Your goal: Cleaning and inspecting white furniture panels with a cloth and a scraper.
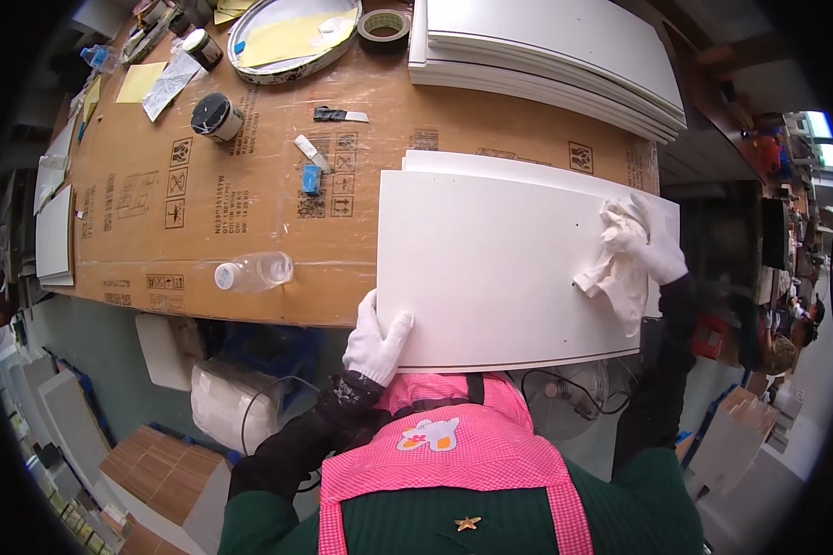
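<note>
A white panel (491,268) lies flat, right of center in the frame, long axis running left to right, as the left hand (377,341) clasps its lower-left corner and the right hand (657,257) clutches a cloth (625,277) over its right end

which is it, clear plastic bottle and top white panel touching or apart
Apart: the head view shows brown cardboard between the clear plastic bottle and top white panel.

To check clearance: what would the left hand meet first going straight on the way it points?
Most likely the white panel, whose left edge the gloved left hand appears to touch. Whether the fingertips would pass beside or under it is unclear.
</note>
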A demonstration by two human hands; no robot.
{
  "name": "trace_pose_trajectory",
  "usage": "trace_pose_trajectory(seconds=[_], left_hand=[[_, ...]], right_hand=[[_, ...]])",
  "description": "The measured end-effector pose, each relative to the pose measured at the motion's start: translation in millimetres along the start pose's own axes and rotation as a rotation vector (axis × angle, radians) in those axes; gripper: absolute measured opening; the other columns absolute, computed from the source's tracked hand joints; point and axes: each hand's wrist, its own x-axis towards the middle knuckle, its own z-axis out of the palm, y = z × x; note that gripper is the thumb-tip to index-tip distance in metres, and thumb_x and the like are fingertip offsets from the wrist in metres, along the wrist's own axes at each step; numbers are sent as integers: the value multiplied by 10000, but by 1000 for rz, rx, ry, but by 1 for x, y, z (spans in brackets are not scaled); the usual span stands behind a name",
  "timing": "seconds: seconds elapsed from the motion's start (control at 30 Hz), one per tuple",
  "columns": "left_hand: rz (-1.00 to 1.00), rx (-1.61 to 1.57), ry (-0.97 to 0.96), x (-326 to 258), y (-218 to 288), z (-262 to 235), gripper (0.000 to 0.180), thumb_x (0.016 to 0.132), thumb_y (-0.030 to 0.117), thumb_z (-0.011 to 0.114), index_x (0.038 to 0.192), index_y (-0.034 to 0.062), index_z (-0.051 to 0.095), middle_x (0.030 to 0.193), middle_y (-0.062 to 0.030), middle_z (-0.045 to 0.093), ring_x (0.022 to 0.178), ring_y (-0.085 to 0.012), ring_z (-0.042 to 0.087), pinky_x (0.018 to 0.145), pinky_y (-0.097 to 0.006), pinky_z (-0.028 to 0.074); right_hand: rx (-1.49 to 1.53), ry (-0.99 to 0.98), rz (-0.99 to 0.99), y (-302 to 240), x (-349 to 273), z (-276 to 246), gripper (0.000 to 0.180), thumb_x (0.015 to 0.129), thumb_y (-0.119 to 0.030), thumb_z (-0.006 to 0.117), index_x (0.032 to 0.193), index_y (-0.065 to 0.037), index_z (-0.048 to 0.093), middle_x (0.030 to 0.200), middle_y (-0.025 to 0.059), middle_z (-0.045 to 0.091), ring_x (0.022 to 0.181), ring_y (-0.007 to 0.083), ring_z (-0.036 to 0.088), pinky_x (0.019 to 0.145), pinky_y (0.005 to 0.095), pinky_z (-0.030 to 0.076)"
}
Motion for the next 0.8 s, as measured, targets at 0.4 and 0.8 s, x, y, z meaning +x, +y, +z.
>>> trace_pose_trajectory(seconds=[0.4,0.8], left_hand=[[244,-135,235,3,-14,22,659,950,373,631,1448,15,390,1231,-223,628,1121,-311,632,960,-399,485],[246,121,412,3,-15,34,699,914,544,623,1372,29,510,1204,-196,586,1124,-334,589,975,-430,457]], right_hand=[[26,224,-671,-170,95,185,439,831,-228,635,1237,-67,594,1097,159,635,1044,326,607,954,417,477],[-15,212,-804,-50,89,98,171,811,-202,666,905,-62,693,941,149,658,937,340,615,909,430,474]])
